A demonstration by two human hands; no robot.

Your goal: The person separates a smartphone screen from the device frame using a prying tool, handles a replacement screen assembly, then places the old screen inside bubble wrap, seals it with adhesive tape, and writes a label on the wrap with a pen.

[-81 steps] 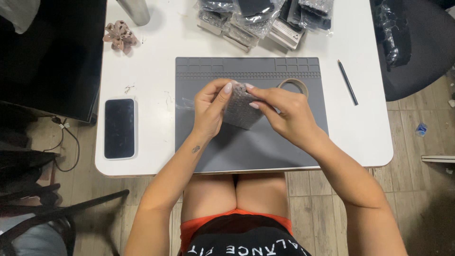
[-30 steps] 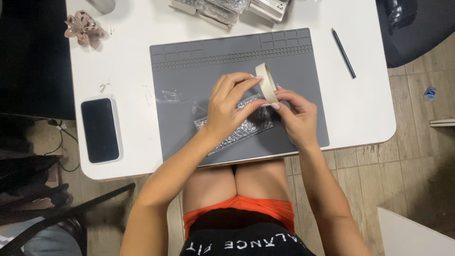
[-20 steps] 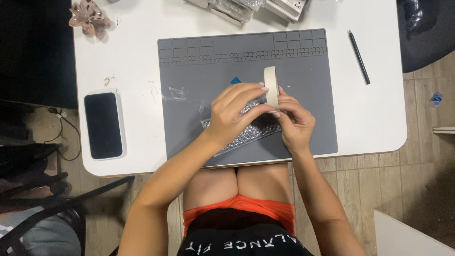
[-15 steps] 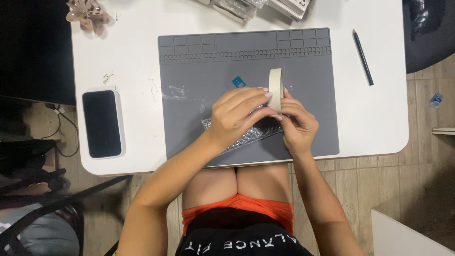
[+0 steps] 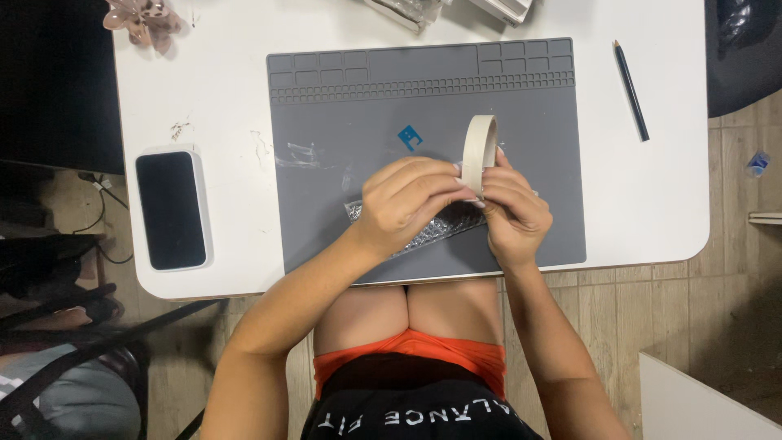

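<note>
Cream-coloured tape roll [image 5: 479, 153] stands on edge between the two hands, which are pressed close together over the middle of a grey work mat [image 5: 358, 106]. The right hand [image 5: 513, 213] grips the lower part of the roll from the side, fingers wrapped around its band, while the left hand [image 5: 405, 200] meets it from the other side, its fingertips [image 5: 464, 186] pinched at the roll's near edge; whether they hold a loose end of tape cannot be told. Beneath both hands lies a bubble-wrapped packet [image 5: 423, 232], flat on the mat and partly hidden by the knuckles, its silvery wrap showing to the left and below the left hand. Just beyond the hands a small blue scrap [image 5: 410, 136] sits on the mat, and a few clear tape shreds [image 5: 303, 155] cling near the mat's left border. The mat rests on a white surface [image 5: 228, 90]. To the left lies a dark phone [image 5: 171, 209] in a pale case, face up. A dark pen [image 5: 631, 90] lies to the right of the mat, well apart from the hands. At the far left corner is a pinkish hair claw [image 5: 140, 16], and plastic-wrapped packages [image 5: 411, 10] sit along the far edge.
</note>
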